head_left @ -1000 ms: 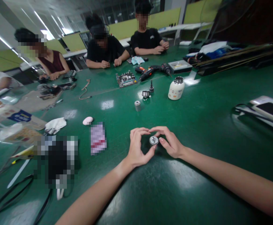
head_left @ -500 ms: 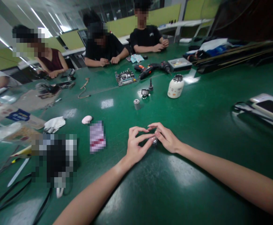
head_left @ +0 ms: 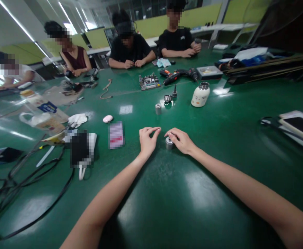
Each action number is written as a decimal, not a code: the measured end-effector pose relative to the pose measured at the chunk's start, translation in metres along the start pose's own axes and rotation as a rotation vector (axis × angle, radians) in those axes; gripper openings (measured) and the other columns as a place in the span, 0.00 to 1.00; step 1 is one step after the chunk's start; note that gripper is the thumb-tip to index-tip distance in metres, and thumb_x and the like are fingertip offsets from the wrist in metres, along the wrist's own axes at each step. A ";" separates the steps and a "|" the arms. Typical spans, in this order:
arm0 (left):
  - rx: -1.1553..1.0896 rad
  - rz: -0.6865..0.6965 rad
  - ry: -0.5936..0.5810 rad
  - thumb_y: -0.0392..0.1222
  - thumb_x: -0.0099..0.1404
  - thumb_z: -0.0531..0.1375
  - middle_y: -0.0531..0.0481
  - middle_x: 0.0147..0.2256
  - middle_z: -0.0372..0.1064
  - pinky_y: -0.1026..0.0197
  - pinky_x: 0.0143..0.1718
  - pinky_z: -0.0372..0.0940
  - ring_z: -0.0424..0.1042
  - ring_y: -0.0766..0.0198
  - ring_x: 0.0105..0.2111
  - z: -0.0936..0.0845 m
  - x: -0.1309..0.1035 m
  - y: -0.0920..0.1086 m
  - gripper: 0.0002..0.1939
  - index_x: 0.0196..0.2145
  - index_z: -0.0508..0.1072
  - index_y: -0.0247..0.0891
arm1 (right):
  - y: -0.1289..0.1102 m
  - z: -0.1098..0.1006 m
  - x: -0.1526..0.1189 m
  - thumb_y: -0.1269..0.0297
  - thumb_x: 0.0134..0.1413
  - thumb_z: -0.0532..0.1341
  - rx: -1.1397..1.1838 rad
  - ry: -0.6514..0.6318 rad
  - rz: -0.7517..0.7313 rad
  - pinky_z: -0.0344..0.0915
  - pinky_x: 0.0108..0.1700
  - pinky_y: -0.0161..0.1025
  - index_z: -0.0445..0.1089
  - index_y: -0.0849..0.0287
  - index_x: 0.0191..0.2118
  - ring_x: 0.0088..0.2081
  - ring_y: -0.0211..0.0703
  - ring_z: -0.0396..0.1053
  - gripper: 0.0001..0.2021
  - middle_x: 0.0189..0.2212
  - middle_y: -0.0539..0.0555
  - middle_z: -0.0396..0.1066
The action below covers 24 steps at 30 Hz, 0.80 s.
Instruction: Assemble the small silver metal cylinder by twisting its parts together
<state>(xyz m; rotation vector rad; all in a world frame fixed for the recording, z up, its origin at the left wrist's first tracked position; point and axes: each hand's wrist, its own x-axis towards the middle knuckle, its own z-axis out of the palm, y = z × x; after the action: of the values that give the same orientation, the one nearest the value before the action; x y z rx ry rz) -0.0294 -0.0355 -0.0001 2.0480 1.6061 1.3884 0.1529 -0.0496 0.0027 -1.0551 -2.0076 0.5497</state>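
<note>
A small grey metal cylinder [head_left: 169, 145] stands upright on the green table, its pale top facing up. My right hand [head_left: 181, 140] curls over it from the right, thumb and fingers closed about its upper part. Just left of the cylinder, apart from it, is my left hand [head_left: 148, 140]; its thumb and forefinger meet in a pinch, and whatever lies between them is too small to make out. Farther back are a similar metal cylinder [head_left: 158, 109], a round metal cup-like part [head_left: 168, 99] and a dark pointed part [head_left: 175, 92].
Behind stand a cream bottle [head_left: 200, 95], power drills [head_left: 172, 76] and a circuit board [head_left: 149, 82]. To the left lie a pink egg-shaped object [head_left: 107, 119], a purple packet [head_left: 116, 135] and black cables [head_left: 60, 200]. Phones [head_left: 300, 124] lie at right. Several people sit opposite.
My left hand has drawn away leftward from the cylinder, its fingertips now pinched. The cylinder's top shows more under my right hand. The head view has shifted left.
</note>
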 end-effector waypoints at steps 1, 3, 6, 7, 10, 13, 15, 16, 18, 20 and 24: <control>0.023 -0.016 0.001 0.44 0.65 0.62 0.49 0.32 0.72 0.53 0.45 0.62 0.67 0.57 0.40 0.001 0.000 -0.002 0.07 0.37 0.81 0.44 | 0.000 0.000 0.000 0.53 0.67 0.48 -0.013 0.004 -0.006 0.65 0.37 0.38 0.72 0.57 0.38 0.35 0.43 0.71 0.19 0.35 0.54 0.73; 0.066 -0.042 0.006 0.44 0.63 0.64 0.48 0.31 0.71 0.52 0.45 0.62 0.66 0.55 0.40 0.004 -0.001 -0.004 0.06 0.36 0.81 0.44 | 0.001 0.001 -0.001 0.53 0.68 0.47 -0.043 0.014 -0.016 0.65 0.38 0.38 0.73 0.57 0.37 0.35 0.44 0.70 0.20 0.34 0.54 0.72; 0.122 -0.067 0.018 0.44 0.61 0.65 0.47 0.30 0.69 0.51 0.45 0.61 0.64 0.53 0.40 0.008 -0.003 -0.007 0.05 0.34 0.82 0.44 | 0.003 0.003 -0.002 0.51 0.68 0.45 -0.094 0.029 -0.031 0.64 0.37 0.38 0.72 0.57 0.34 0.34 0.44 0.69 0.23 0.31 0.53 0.71; 0.135 -0.071 0.020 0.44 0.61 0.66 0.47 0.30 0.68 0.50 0.45 0.60 0.64 0.53 0.40 0.009 -0.004 -0.008 0.05 0.34 0.82 0.44 | 0.004 0.003 -0.003 0.50 0.68 0.44 -0.114 0.035 -0.037 0.63 0.36 0.38 0.72 0.57 0.32 0.33 0.44 0.69 0.25 0.30 0.53 0.71; 0.159 -0.072 0.020 0.45 0.60 0.66 0.46 0.31 0.67 0.50 0.45 0.60 0.62 0.52 0.40 0.012 -0.007 -0.009 0.05 0.33 0.82 0.45 | 0.004 0.004 -0.006 0.48 0.69 0.41 -0.182 0.049 -0.051 0.62 0.34 0.37 0.69 0.56 0.29 0.30 0.43 0.67 0.27 0.26 0.52 0.67; 0.167 -0.073 0.030 0.45 0.60 0.66 0.45 0.33 0.67 0.49 0.44 0.60 0.61 0.50 0.41 0.013 -0.009 -0.010 0.05 0.33 0.82 0.45 | 0.000 0.003 -0.010 0.48 0.69 0.39 -0.258 0.052 -0.071 0.61 0.34 0.38 0.68 0.55 0.28 0.30 0.44 0.67 0.28 0.25 0.52 0.66; 0.163 -0.072 0.038 0.45 0.60 0.66 0.45 0.33 0.67 0.49 0.44 0.60 0.61 0.50 0.41 0.014 -0.009 -0.010 0.05 0.33 0.82 0.45 | -0.003 0.003 -0.012 0.48 0.69 0.40 -0.312 0.052 -0.086 0.60 0.35 0.39 0.68 0.55 0.29 0.32 0.46 0.67 0.27 0.26 0.53 0.67; 0.157 -0.070 0.042 0.45 0.60 0.66 0.45 0.33 0.67 0.49 0.44 0.60 0.62 0.50 0.41 0.014 -0.009 -0.009 0.05 0.32 0.82 0.45 | -0.006 0.003 -0.013 0.47 0.68 0.42 -0.340 0.053 -0.093 0.60 0.36 0.41 0.69 0.56 0.30 0.33 0.47 0.67 0.26 0.27 0.54 0.68; 0.135 -0.057 0.051 0.45 0.60 0.66 0.46 0.32 0.68 0.49 0.44 0.60 0.63 0.51 0.40 0.012 -0.008 -0.007 0.05 0.32 0.82 0.44 | -0.010 0.003 -0.015 0.45 0.65 0.47 -0.393 0.057 -0.102 0.59 0.37 0.43 0.69 0.57 0.32 0.34 0.50 0.66 0.24 0.28 0.56 0.70; 0.097 -0.030 0.063 0.45 0.62 0.64 0.47 0.31 0.70 0.50 0.45 0.60 0.65 0.53 0.40 0.008 -0.007 -0.003 0.06 0.32 0.81 0.44 | -0.014 0.003 -0.017 0.43 0.62 0.52 -0.434 0.060 -0.106 0.59 0.38 0.45 0.69 0.58 0.34 0.35 0.52 0.66 0.22 0.30 0.58 0.71; -0.015 0.071 0.082 0.43 0.68 0.59 0.49 0.36 0.74 0.53 0.48 0.61 0.67 0.57 0.42 -0.003 -0.010 0.011 0.07 0.37 0.77 0.42 | -0.016 0.003 -0.017 0.45 0.59 0.57 -0.463 0.042 -0.117 0.61 0.39 0.47 0.69 0.58 0.36 0.37 0.54 0.67 0.18 0.33 0.59 0.72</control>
<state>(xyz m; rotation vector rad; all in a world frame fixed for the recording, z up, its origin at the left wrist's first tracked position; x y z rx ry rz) -0.0242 -0.0494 0.0038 2.0847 1.5626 1.5228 0.1480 -0.0727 0.0039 -1.1925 -2.1973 -0.0061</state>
